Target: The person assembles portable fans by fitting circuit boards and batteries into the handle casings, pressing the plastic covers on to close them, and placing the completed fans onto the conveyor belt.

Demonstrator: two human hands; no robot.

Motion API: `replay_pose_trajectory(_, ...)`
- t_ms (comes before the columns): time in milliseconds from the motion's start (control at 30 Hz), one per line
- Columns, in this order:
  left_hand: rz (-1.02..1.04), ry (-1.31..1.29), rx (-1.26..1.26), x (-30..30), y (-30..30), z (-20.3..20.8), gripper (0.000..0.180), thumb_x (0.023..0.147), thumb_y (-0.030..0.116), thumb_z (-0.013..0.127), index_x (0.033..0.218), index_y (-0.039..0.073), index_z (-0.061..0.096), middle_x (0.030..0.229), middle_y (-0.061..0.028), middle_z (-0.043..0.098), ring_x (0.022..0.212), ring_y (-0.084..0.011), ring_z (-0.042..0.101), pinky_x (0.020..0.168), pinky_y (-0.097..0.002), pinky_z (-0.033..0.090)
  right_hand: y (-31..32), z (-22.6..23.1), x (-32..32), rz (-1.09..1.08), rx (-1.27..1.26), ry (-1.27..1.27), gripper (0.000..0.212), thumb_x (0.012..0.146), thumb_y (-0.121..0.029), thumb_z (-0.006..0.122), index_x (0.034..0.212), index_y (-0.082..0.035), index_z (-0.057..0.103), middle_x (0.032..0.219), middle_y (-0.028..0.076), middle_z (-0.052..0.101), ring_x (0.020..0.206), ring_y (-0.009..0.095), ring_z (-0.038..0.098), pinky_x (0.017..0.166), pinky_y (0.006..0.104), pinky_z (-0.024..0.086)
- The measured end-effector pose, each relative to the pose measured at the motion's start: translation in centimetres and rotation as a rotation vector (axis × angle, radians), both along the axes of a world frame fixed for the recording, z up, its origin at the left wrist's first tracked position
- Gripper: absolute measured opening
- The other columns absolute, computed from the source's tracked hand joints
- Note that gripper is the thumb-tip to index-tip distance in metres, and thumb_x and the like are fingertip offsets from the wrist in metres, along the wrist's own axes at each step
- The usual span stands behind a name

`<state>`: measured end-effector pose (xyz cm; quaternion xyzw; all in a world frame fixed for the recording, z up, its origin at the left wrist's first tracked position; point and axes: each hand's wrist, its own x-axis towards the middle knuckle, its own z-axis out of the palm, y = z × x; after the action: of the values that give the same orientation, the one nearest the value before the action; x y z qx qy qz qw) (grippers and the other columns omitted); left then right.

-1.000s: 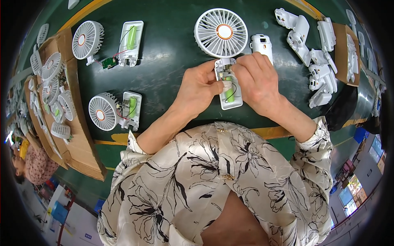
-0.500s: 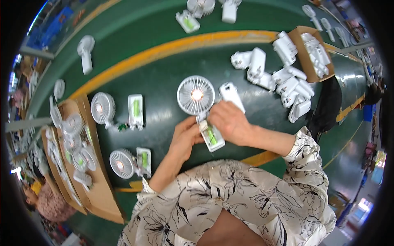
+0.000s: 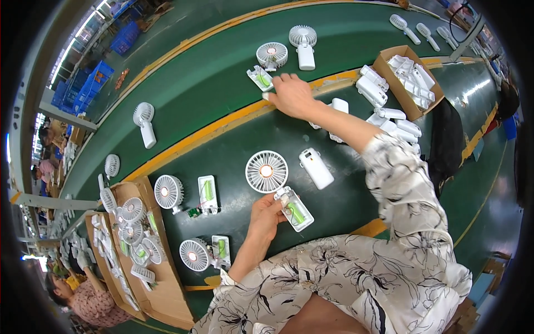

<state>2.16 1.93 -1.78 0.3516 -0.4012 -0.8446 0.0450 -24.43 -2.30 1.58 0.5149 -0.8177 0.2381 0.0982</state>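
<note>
My left hand [image 3: 265, 218] is closed on the opened handle of a white handheld fan [image 3: 267, 171], thumb laid over the top of the handle. A green battery [image 3: 297, 212] and thin wires show inside that handle shell. To the right of the fan head lies a white handle cover [image 3: 316, 168]. My right hand [image 3: 293, 97] is stretched out to the belt's near edge, thumb and fingers apart. Its fingertips are beside the open shell of another fan [image 3: 272, 54]; whether they touch it I cannot tell.
At left stands a cardboard box [image 3: 167, 289] with several fans. Two opened fans, one with head [image 3: 194, 255], lie near it. White covers [image 3: 371, 92] are piled at right beside a carton [image 3: 436, 99]. Assembled fans [image 3: 305, 47] lie on the green belt. A co-worker [image 3: 92, 300] sits lower left.
My right hand has left the held fan and moved far forward to the fan on the belt. My left hand still holds its fan. The whole view has shifted.
</note>
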Motion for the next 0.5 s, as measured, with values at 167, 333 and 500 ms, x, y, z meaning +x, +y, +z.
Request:
replay_pose_trajectory(167, 0.027, -0.031, 0.023, 0.3, -0.4, -0.1, 0.024, 0.082, 0.012, 0.054, 0.102, -0.002, 0.055, 0.096, -0.0163, 0.061, 0.085, -0.0220, 0.062, 0.069, -0.0336, 0.053, -7.5, -5.0, -3.7, -0.197, 0.108, 0.075, 0.032, 0.070, -0.019, 0.061, 0.091, 0.005, 0.055, 0.092, 0.019, 0.056, 0.087, 0.033, 0.054, 0.072, 0.0420, 0.046)
replay_pose_trajectory(333, 0.068, 0.042, 0.062, 0.9, -1.7, -0.2, 0.032, 0.080, 0.010, 0.056, 0.108, -0.004, 0.051, 0.099, -0.0184, 0.060, 0.086, -0.0232, 0.062, 0.071, -0.0334, 0.053, -6.2, 0.1, 1.9, -0.130, 0.238, -0.301, 0.039, 0.062, -0.031, 0.062, 0.092, -0.005, 0.061, 0.089, 0.017, 0.062, 0.083, 0.031, 0.060, 0.073, 0.0402, 0.049)
replay_pose_trajectory(500, 0.028, 0.070, 0.090, 0.3, -1.8, 0.1, 0.031, 0.079, 0.014, 0.057, 0.105, -0.003, 0.054, 0.098, -0.0200, 0.060, 0.087, -0.0235, 0.062, 0.071, -0.0332, 0.052, -2.9, 4.4, 9.1, 0.126, 0.183, -0.350, 0.038, 0.060, -0.032, 0.063, 0.085, -0.003, 0.064, 0.084, 0.017, 0.063, 0.080, 0.030, 0.062, 0.071, 0.0380, 0.049)
